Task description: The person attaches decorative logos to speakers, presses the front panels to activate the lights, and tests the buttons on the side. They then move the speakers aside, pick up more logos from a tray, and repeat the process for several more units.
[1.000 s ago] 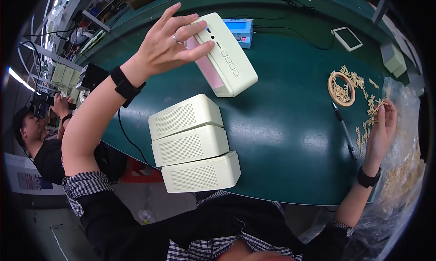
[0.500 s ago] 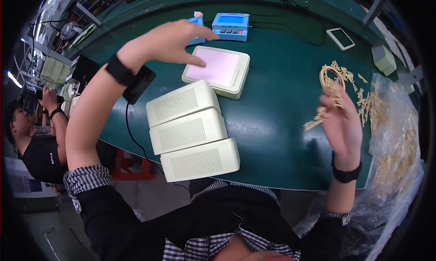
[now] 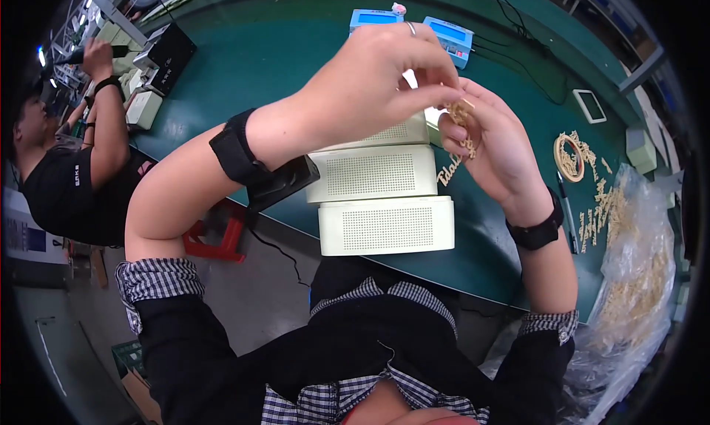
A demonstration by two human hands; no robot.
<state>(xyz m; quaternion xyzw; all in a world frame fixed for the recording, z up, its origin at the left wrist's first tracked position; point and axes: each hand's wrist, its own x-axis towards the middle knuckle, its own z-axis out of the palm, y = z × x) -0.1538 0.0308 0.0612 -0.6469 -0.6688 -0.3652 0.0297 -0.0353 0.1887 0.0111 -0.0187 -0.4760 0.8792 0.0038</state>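
Note:
In front of me my two hands come together above the cream boxes. My right hand (image 3: 497,145), palm turned up, holds a small bunch of gold script-lettering pieces (image 3: 460,116) in its curled fingers; one piece dangles below them. My left hand (image 3: 396,74) reaches across from the left, thumb and fingers pinched beside the right fingertips; what the pinch holds is hidden. Beneath the hands stand cream boxes with perforated fronts, the nearest box (image 3: 388,227) at the table edge and another box (image 3: 373,175) behind it. The box with the lit panel is mostly covered by my hands.
Two blue devices with screens (image 3: 448,37) stand at the back. To the right lie a tape roll (image 3: 568,159), a pen (image 3: 567,212), loose lettering pieces (image 3: 592,222) and a plastic bag (image 3: 637,262). A black phone-like device (image 3: 285,185) sits under my left forearm. A co-worker (image 3: 74,159) is at left.
My right hand has moved left with the lettering pieces, away from the tape roll. My left hand has swung right to meet it. The view has shifted.

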